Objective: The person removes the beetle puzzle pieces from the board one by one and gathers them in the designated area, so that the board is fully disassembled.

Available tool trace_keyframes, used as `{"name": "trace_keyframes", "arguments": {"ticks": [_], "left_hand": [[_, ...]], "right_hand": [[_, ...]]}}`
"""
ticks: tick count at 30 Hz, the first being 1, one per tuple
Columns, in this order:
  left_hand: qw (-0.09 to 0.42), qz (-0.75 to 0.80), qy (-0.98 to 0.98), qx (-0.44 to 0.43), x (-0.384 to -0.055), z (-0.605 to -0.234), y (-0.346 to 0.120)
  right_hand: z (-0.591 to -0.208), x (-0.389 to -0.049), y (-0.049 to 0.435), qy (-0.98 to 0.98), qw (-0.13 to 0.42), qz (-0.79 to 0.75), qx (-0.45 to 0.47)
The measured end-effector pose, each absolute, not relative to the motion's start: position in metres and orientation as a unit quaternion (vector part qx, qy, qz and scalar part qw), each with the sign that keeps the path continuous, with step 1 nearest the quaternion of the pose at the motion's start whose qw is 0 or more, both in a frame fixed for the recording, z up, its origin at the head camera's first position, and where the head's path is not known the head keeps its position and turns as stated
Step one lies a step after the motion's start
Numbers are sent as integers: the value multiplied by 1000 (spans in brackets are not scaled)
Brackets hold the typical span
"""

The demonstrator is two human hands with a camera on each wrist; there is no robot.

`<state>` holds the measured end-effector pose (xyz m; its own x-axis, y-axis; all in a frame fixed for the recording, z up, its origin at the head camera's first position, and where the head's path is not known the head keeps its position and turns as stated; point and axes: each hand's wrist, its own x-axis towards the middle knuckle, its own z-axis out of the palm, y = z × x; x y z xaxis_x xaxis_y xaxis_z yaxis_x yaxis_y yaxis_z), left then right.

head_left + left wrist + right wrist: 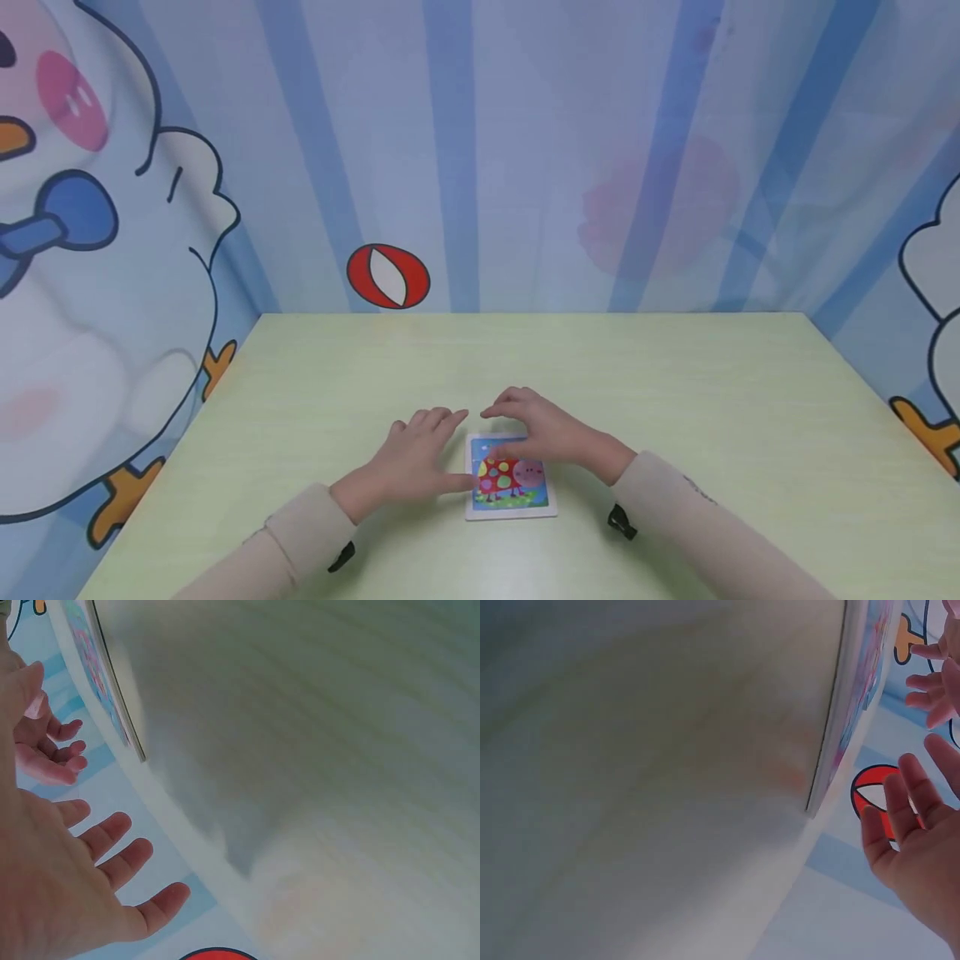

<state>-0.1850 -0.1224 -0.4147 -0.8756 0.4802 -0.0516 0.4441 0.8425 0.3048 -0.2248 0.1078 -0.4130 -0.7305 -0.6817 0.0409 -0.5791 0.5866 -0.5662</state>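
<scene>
A small, flat picture board (512,497) with a white border lies on the table, showing a red, spotted ladybug on blue and green. From the left, my left hand (411,462) reaches in with fingers spread and its thumb at the board's left edge. My right hand (546,429) is over the board's upper right part, hiding some of the picture. Both wrist views show the board (101,675) edge-on as a thin slab, with the left hand (64,877) and right hand (919,859) raised above it. Neither hand grips anything.
The pale green table (360,358) extends around the board on all sides. Behind it hangs a blue striped cloth (517,150) printed with a red and white ball (415,275) and a large white cartoon bird (112,317) at the left. Dark straps (621,522) hang under the sleeves.
</scene>
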Motion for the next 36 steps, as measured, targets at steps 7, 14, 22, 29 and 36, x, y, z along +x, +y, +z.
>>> {"name": "trace_keyframes", "arguments": {"ticks": [7, 14, 22, 29, 36], "left_hand": [[84, 125, 958, 243, -186, -420, -117], [97, 118, 958, 244, -186, -426, -113], [96, 112, 957, 249, -183, -430, -112], [99, 112, 958, 244, -181, -431, -114], [96, 108, 959, 245, -182, -432, -113]], "right_hand": [[-417, -227, 104, 886, 119, -285, -346], [-419, -230, 100, 892, 146, -273, -329], [-419, -230, 95, 898, 163, -252, -323], [-420, -231, 90, 903, 165, -236, -320], [-422, -232, 89, 905, 166, -236, -313]]}}
